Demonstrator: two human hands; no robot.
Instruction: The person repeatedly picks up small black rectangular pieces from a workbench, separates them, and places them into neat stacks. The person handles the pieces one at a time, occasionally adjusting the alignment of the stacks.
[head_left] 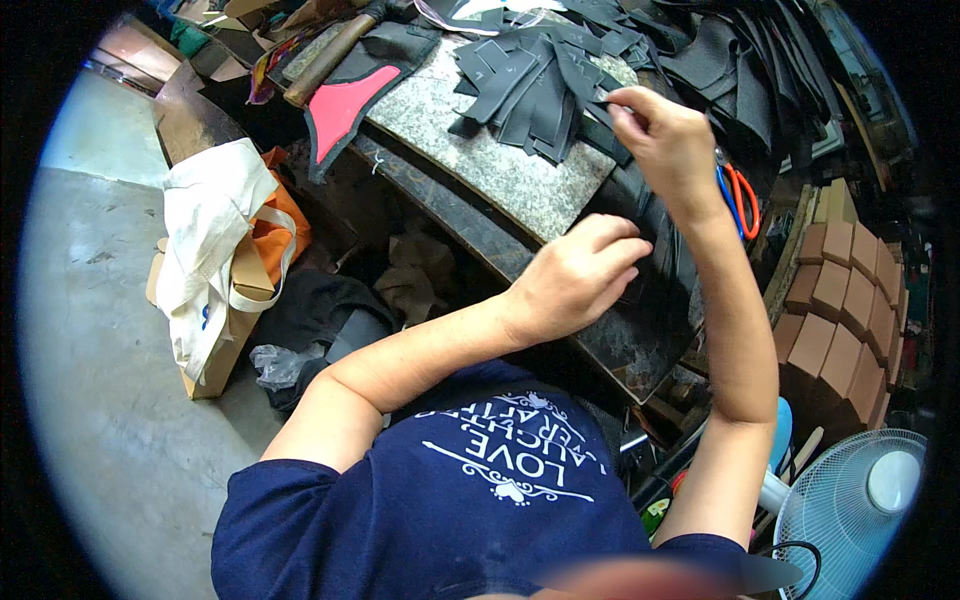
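Grey concrete floor (100,260) fills the left margin of a crowded workroom, its outline bent by the wide lens. Beside it, a white cloth bag (205,225) lies against an orange one (283,228); above and to their right, a wooden tool handle (330,65) lies near a pink piece with black edging (345,108), at the border of the dark workbench (445,215). Toward the centre, a pale speckled slab (420,110) bears the material being worked, a fanned, overlapping heap of flat black pieces (515,85). By the slab's near corner is my left hand (570,280), its fingers loosely curled; whether it holds anything I cannot tell. Farther right, my right hand (672,140) reaches the heap's edge, thumb and forefinger nearly together, though I cannot tell whether a piece is pinched between them. Beyond it lie blue-and-orange handles (740,195), then stacked brown blocks (838,290) and a fan (850,510). I judge the step in hand to be handling single pieces; the next move calls for a fine grip on one edge, leaving its neighbours undisturbed. My left palm is hidden, the fan is cut off, and shadow obscures the space beneath the bench.
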